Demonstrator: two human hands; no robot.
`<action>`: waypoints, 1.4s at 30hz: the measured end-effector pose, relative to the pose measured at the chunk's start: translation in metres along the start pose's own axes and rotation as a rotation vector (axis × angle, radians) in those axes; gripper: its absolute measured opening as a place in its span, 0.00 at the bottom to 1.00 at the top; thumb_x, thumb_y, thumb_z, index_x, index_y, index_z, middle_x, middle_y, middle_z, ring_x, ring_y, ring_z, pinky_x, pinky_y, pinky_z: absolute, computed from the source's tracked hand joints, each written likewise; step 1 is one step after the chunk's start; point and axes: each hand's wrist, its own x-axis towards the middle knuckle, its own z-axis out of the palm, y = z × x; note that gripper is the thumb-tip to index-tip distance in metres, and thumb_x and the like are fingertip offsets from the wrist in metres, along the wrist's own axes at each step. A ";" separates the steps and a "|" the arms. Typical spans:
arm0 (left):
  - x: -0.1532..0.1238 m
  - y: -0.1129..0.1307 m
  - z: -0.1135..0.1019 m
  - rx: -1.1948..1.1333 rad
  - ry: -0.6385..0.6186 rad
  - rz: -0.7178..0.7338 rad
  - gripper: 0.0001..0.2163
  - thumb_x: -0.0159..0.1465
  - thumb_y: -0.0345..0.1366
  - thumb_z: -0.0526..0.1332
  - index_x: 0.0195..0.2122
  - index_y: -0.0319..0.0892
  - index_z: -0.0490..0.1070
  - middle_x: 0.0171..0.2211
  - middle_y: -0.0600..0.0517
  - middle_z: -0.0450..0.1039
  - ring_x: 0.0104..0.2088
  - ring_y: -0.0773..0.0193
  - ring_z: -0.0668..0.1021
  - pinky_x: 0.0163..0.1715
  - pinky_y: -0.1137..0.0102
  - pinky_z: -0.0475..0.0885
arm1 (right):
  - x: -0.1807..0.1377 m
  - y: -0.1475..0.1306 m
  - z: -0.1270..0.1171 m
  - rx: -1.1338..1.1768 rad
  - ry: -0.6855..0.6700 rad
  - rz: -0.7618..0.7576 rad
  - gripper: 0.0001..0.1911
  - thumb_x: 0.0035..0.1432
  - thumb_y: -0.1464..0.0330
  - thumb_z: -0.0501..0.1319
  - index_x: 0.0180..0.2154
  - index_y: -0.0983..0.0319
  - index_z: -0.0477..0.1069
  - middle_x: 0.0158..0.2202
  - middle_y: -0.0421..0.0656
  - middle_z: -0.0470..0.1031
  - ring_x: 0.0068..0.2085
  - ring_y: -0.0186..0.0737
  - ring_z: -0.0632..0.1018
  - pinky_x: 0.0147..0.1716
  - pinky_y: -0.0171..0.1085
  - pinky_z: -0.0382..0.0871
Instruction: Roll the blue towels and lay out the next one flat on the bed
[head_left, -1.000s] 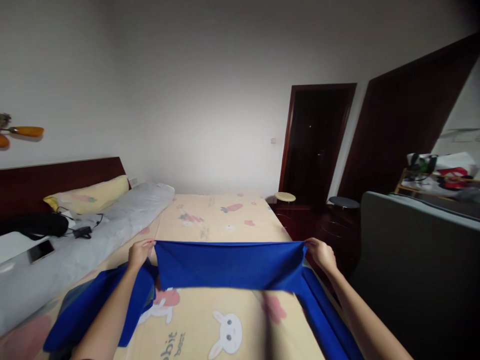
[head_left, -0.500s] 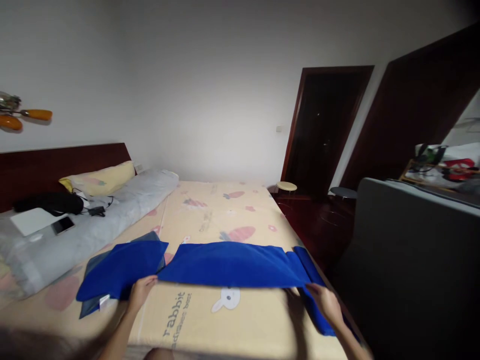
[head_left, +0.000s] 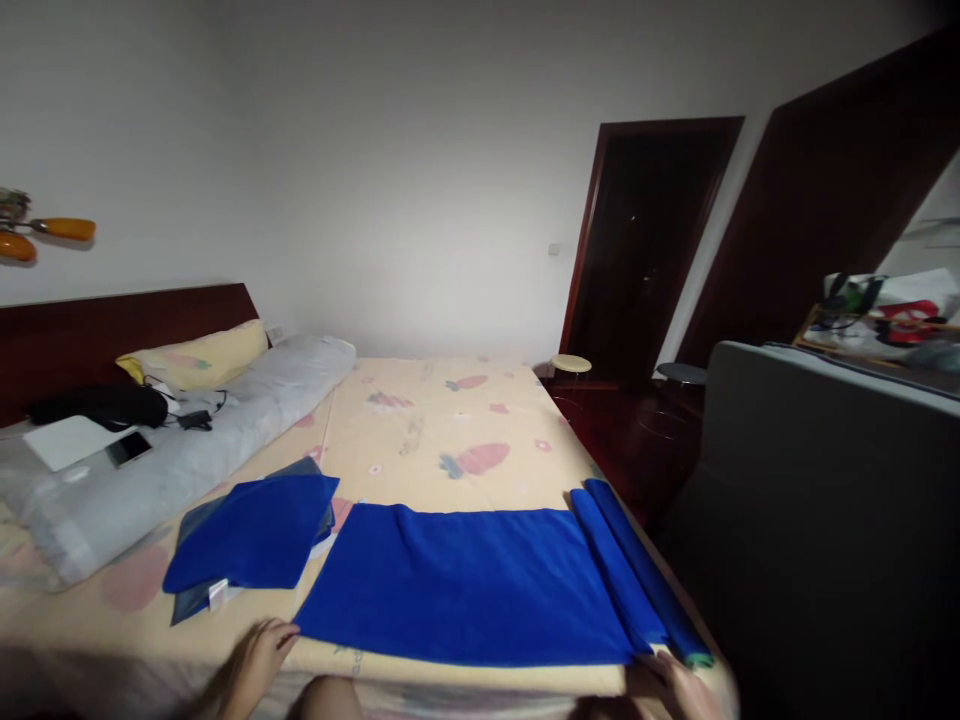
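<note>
A blue cloth (head_left: 465,585) lies spread flat across the near part of the bed (head_left: 442,430). Its right part runs as a long folded strip (head_left: 637,580) along the bed's right edge. My left hand (head_left: 255,655) pinches the cloth's near left corner at the bed's front edge. My right hand (head_left: 675,685) is closed on the near right corner, low in the picture. A second folded blue cloth (head_left: 251,540) rests on a grey one just left of the spread cloth.
A long grey bolster (head_left: 187,450) and a yellow pillow (head_left: 199,357) lie at the bed's left, with a phone (head_left: 129,449), white pad and black bag. A grey sofa back (head_left: 825,480) stands right. Two stools (head_left: 571,364) stand by a dark doorway.
Both hands pulled the cloth toward me and laid it flat. It was held up folded one second ago and now lies spread, with my hands down at the bed's front edge.
</note>
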 end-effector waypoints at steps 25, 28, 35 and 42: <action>0.005 0.060 0.034 0.233 0.109 0.063 0.16 0.61 0.38 0.50 0.42 0.49 0.77 0.46 0.47 0.79 0.48 0.53 0.78 0.48 0.59 0.74 | 0.025 -0.034 0.053 0.035 0.042 -0.105 0.24 0.59 0.56 0.48 0.46 0.58 0.75 0.48 0.52 0.78 0.50 0.52 0.78 0.51 0.49 0.72; 0.033 0.114 0.080 0.106 0.009 0.183 0.23 0.63 0.34 0.47 0.58 0.45 0.68 0.59 0.46 0.71 0.60 0.57 0.71 0.58 0.60 0.69 | 0.048 -0.096 0.089 0.081 -0.066 -0.167 0.27 0.62 0.54 0.47 0.57 0.57 0.67 0.60 0.50 0.69 0.61 0.50 0.69 0.59 0.51 0.65; 0.074 0.232 0.198 0.060 -0.307 0.309 0.28 0.66 0.35 0.45 0.68 0.47 0.43 0.69 0.47 0.49 0.68 0.55 0.54 0.65 0.51 0.58 | 0.091 -0.220 0.179 0.188 -0.361 -0.408 0.29 0.64 0.54 0.47 0.66 0.45 0.47 0.68 0.39 0.50 0.68 0.50 0.55 0.64 0.56 0.55; 0.121 0.154 0.158 0.448 -0.281 -0.007 0.26 0.68 0.48 0.41 0.67 0.50 0.45 0.70 0.52 0.45 0.69 0.56 0.52 0.66 0.49 0.49 | 0.142 -0.104 0.167 -0.163 -0.240 -0.155 0.33 0.63 0.48 0.45 0.65 0.54 0.52 0.68 0.46 0.52 0.68 0.48 0.55 0.66 0.55 0.50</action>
